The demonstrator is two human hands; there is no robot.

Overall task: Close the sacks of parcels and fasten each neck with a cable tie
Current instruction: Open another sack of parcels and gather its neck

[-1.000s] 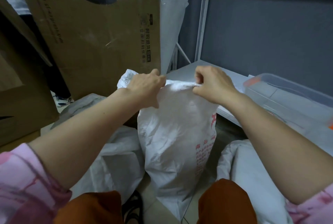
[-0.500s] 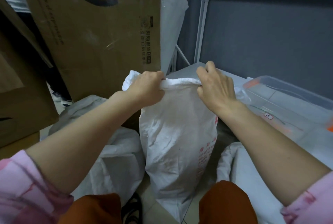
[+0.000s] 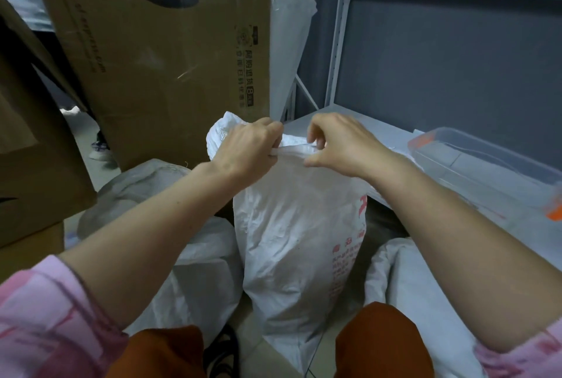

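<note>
In the head view, a white woven sack (image 3: 292,241) with red print down its right side was seen standing upright on the floor between the person's knees, which were clad in rust-orange trousers (image 3: 383,344). Its top edge was folded over into a narrow roll and was held at both ends. The left hand (image 3: 246,152) was curled around the left end of the roll, the fingers closed on the fabric. The right hand (image 3: 340,146) was set on the right part of the roll, with the thumb pressed beneath the fold and the fingers bent over it, so that the fabric was pinched. Pink sleeves (image 3: 45,317) were pushed back on both forearms. A second white sack (image 3: 194,280) was seen slumped just beside the held one on its left, and a third (image 3: 425,301) lay at its right. A large cardboard box (image 3: 158,52) bearing a white label was leaned behind the sacks, and another box (image 3: 33,149) stood at the far left. To the right, a clear plastic bin (image 3: 486,161) with orange clips was seen resting on a pale shelf (image 3: 307,122) of a white metal rack, against a grey wall.
</note>
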